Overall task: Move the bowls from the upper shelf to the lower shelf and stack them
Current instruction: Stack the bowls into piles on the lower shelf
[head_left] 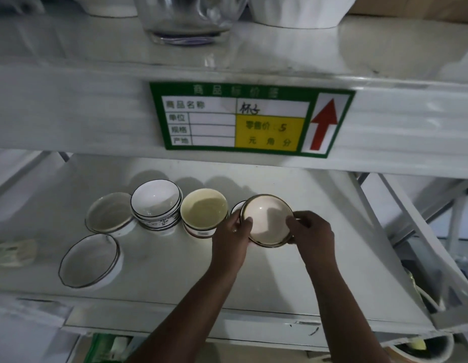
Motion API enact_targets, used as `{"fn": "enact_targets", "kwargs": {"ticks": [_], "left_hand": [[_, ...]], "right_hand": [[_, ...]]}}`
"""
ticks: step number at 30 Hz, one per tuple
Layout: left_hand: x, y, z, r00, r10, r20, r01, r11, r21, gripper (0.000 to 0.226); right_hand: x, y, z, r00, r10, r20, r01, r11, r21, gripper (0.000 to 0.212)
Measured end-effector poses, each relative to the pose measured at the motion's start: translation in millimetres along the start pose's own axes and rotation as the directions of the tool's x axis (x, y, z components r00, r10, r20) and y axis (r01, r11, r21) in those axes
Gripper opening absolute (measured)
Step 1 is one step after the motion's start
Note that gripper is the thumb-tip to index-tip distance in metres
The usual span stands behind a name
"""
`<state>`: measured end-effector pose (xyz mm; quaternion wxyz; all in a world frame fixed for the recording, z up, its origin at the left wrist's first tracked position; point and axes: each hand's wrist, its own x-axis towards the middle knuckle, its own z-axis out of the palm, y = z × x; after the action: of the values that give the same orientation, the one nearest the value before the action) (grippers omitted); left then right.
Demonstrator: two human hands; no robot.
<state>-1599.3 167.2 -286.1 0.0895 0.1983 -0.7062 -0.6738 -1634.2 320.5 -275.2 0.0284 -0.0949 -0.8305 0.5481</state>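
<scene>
We hold 1 cream, gold-rimmed bowl [267,220] above the lower shelf [162,271]; left hand [231,231] and right hand [312,231] fingers grip its rim.

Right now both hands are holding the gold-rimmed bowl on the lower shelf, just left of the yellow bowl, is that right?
Not quite. The head view shows the left hand and right hand holding the gold-rimmed bowl on the lower shelf, but it sits just right of the yellow bowl, not left.
</scene>
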Motion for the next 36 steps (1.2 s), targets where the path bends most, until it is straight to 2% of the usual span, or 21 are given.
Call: {"fn": "enact_targets", "kwargs": {"ticks": [4,8,10,14,22,31,36], "left_hand": [[2,-9,14,0.984,0.009,-0.175,-0.002,0.999,0.038,0.012],[-1,-17,21,0.968,-0.035,-0.248,0.035,0.999,-0.005,0.026],[0,-19,22,0.959,-0.022,-0.284,0.025,1.0,0.006,0.023],[2,-24,25,0.935,-0.084,-0.345,0.071,0.996,-0.05,0.026],[2,-27,26,0.949,-0.02,-0.313,0.032,0.999,0.033,0.037],[4,-32,25,0.947,0.006,-0.321,0.017,0.997,0.07,0.031],[0,-31,24,0.952,0.032,-0.305,-0.018,0.999,0.049,0.042]], "right_hand": [[21,-6,18,1.0,-0.019,0.02,0.019,1.0,-0.003,0.005],[32,-1,30,0.997,-0.027,0.073,0.029,0.999,-0.026,0.005],[36,2,35,0.996,-0.018,0.09,0.022,0.999,-0.038,0.006],[42,9,45,0.992,-0.003,0.124,0.013,0.997,-0.076,0.008],[44,20,51,0.993,-0.025,0.112,0.032,0.997,-0.063,0.008],[45,25,51,0.991,-0.06,0.117,0.065,0.997,-0.043,0.015],[42,32,54,0.993,-0.076,0.092,0.079,0.997,-0.025,0.016]]}}
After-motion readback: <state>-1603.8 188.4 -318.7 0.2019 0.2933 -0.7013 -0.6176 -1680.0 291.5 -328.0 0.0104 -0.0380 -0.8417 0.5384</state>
